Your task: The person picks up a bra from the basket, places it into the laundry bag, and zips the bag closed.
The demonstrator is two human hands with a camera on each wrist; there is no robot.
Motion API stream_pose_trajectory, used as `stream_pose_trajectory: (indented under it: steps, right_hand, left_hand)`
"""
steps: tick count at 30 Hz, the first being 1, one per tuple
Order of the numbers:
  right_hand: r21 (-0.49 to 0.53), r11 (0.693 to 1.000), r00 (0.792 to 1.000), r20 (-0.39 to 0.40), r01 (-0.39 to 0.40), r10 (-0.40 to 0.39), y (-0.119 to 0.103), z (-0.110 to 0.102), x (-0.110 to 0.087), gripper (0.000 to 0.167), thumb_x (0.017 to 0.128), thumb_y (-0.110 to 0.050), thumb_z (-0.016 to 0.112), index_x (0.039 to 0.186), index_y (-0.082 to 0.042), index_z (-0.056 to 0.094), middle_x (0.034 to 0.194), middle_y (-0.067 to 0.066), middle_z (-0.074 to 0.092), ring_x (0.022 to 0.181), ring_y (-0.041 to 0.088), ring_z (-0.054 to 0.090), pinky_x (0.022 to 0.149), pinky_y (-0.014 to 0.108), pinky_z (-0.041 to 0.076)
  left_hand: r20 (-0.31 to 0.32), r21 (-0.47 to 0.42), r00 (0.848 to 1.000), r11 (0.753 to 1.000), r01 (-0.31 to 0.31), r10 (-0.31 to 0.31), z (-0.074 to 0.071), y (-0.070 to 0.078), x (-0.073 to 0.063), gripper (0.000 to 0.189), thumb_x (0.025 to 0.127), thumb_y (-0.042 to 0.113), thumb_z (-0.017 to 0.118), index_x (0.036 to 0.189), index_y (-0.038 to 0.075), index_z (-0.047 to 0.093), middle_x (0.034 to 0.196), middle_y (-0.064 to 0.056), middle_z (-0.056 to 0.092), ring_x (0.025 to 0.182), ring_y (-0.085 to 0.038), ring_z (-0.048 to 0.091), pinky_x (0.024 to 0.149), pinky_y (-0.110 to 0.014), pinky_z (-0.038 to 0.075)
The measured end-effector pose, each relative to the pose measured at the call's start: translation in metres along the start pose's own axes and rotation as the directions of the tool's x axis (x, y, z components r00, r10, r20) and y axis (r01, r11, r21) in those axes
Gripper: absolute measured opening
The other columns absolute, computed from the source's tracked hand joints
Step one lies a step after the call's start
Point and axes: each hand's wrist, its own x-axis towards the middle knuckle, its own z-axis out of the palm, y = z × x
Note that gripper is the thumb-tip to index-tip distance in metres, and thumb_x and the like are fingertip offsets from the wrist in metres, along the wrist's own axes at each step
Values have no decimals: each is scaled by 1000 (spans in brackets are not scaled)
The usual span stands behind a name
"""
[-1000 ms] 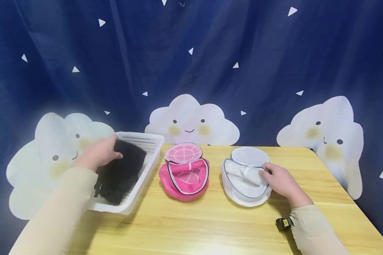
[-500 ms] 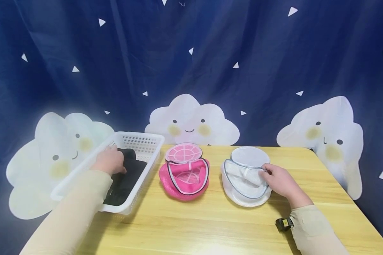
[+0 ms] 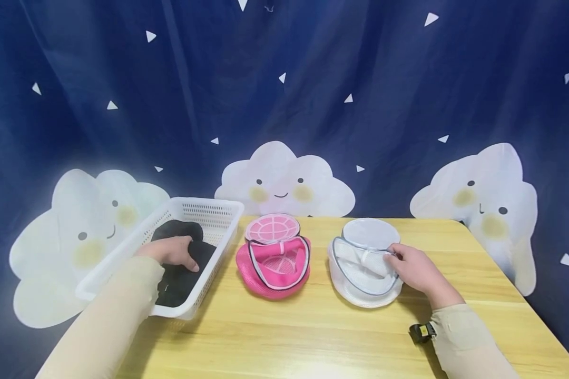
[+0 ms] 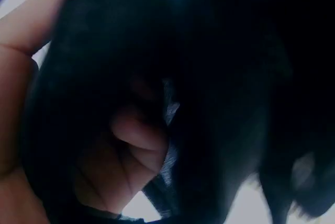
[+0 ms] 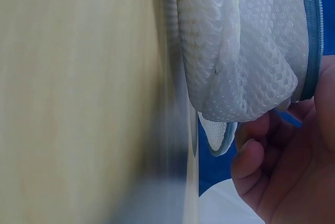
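In the head view my left hand (image 3: 173, 251) reaches into a white plastic basket (image 3: 172, 312) at the left, over crumpled black cloth (image 3: 180, 288). The left wrist view has its fingers (image 4: 140, 134) curled, with black cloth (image 4: 230, 77) between them and the camera; dark folds hide part of the hand. My right hand (image 3: 417, 271) pinches the rim of a white mesh laundry bag (image 3: 360, 296), whose round lid (image 3: 372, 232) is folded back. Seen from the right wrist, the hand (image 5: 285, 174) is beside the grey-blue zipper edge (image 5: 315, 41).
Between basket and white bag stands a pink mesh laundry bag (image 3: 267, 288), unzipped, its lid (image 3: 272, 229) tipped back. All rest on a wooden table (image 3: 289, 337). A dark blue curtain (image 3: 284, 116) with clouds hangs behind. A small black device (image 3: 422, 332) sits at the right sleeve.
My left hand has moved forward-left to nearer and right within the basket, and the raised black cloth has sunk, showing more of the basket. My right hand and both bags stay put.
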Motion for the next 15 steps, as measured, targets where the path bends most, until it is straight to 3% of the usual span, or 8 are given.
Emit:
stream_pose_trajectory:
  steps: [5,10,12,15]
  right_hand:
    - [8,1000,1000,4,-7,7,-1,0,-1,20,104,-26,56,86,-16,58,67,0,45,71,20,50,63,34,38]
    - [12,1000,1000,8,-10,9,-2,0,-1,21,104,-27,55,86,-16,58,67,0,44,72,20,50,64,35,37]
    - [9,1000,1000,6,-8,8,-2,0,-1,21,104,-26,55,86,-16,58,67,0,44,72,20,50,64,35,38]
    - [8,1000,1000,1,-6,6,-1,0,-1,20,104,-24,56,86,-16,58,67,0,44,72,21,50,64,35,38]
  left_hand:
    - [21,-35,998,998,-52,53,2,-3,-2,85,79,26,81,141,-17,43,144,-35,45,135,-53,39,109,-62,32]
    - [22,11,996,996,-86,86,1,-3,-2,73,86,20,75,143,-14,44,144,-33,46,135,-52,40,109,-63,32]
    - [-15,40,995,994,-101,101,0,-2,-2,68,90,19,72,142,-14,44,144,-34,47,135,-52,40,109,-62,32]
    - [-131,81,984,990,-112,121,-5,-1,-4,63,92,18,69,139,-16,46,140,-36,49,132,-53,43,108,-62,34]
